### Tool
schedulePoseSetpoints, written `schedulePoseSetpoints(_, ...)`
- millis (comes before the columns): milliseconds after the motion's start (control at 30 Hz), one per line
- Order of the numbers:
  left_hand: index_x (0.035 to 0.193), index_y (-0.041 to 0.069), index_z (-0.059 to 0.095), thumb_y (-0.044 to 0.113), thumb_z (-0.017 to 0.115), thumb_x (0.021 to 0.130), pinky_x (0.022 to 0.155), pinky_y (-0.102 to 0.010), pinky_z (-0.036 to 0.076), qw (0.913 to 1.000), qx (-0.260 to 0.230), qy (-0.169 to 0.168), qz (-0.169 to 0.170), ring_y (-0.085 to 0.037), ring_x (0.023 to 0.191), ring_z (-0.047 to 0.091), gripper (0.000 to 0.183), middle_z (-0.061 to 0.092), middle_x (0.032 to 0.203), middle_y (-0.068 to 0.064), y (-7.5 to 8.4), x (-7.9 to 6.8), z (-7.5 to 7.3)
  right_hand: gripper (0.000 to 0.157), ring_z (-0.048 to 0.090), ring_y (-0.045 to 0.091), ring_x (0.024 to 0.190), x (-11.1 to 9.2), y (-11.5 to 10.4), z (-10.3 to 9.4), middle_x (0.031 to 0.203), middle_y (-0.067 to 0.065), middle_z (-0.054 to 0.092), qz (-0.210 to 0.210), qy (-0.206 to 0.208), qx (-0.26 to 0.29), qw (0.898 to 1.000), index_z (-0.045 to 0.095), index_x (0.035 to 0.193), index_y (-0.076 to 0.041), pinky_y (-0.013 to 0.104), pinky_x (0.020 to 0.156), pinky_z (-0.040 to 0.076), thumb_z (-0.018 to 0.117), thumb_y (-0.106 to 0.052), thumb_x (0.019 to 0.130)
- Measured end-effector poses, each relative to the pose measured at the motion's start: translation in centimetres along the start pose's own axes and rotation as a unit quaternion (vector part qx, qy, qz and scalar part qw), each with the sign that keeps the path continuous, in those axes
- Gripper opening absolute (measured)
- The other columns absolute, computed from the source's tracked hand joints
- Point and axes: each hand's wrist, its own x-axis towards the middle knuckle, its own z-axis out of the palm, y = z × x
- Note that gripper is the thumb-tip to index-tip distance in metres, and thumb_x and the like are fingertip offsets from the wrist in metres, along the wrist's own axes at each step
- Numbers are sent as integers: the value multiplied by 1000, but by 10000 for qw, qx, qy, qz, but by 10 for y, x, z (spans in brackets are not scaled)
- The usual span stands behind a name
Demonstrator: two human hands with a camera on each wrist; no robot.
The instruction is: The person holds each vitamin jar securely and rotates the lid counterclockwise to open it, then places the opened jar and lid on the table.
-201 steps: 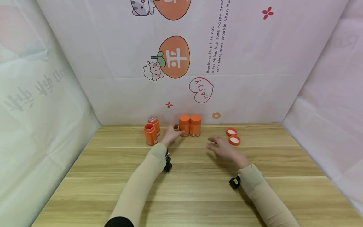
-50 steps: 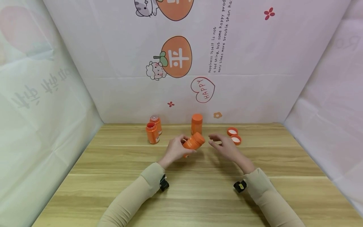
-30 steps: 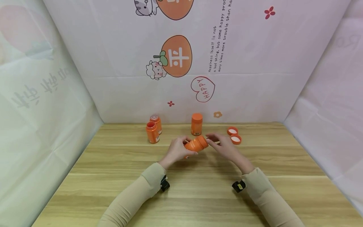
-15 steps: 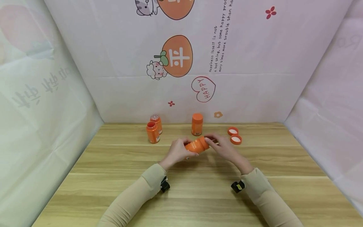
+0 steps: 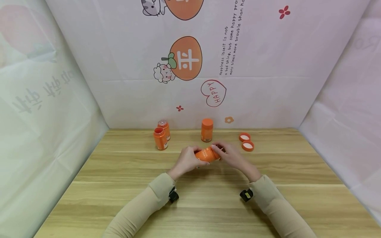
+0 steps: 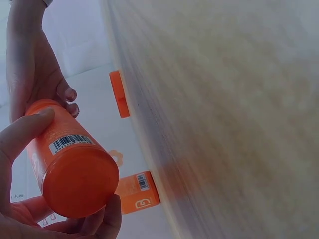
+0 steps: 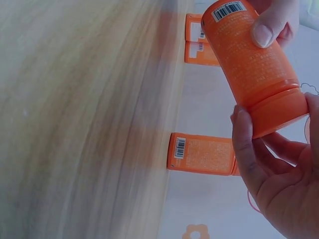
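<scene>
An orange pill bottle (image 5: 205,154) is held tilted above the table, its lidded end toward the right. My left hand (image 5: 187,161) grips its body; in the left wrist view the bottle's base (image 6: 82,184) faces the camera below a barcode. Fingers and thumb of my right hand (image 5: 232,157) are curled round the orange lid (image 7: 279,112), which sits on the bottle's neck. Behind my hands a second capped bottle (image 5: 206,130) stands upright near the back wall.
Two uncapped orange bottles stand at the back left, the front one (image 5: 160,140) overlapping the rear one (image 5: 164,127). Two orange lids lie inner side up at the back right, one (image 5: 244,137) behind the other (image 5: 247,145). A white printed sheet (image 5: 262,99) rises behind the wooden table (image 5: 196,211).
My left hand has taken one of the two capped bottles from the back and brought it forward, tilted. My right hand has moved left onto its lid, and the wrist has since shifted slightly left.
</scene>
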Motion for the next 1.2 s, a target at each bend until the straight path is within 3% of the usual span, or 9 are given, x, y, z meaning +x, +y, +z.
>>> schedulePoseSetpoints(200,104,9,68,27,86,66,75,-30,49,10000,20,-9,42,-14,83,58,47,68,96,-1,2,-1,0,41,59,13,64,3,2,4,87,8,65,174,-115,125,9997,61,113,-9,28,56,52,46,-44,98)
schedulePoseSetpoints(700,107,9,68,26,87,66,75,-29,49,9998,90,-52,142,-14,83,58,48,68,98,-2,-1,-1,1,41,59,14,58,1,2,5,81,8,63,224,-225,295,9991,59,110,-8,31,53,52,46,-44,97)
schedulePoseSetpoints(1200,112,11,68,27,85,68,77,-31,50,9998,55,-132,109,-13,86,59,50,69,102,-1,-2,-2,1,39,55,14,54,2,2,5,73,5,60,320,-145,85,9993,60,108,-9,28,50,49,48,-44,97)
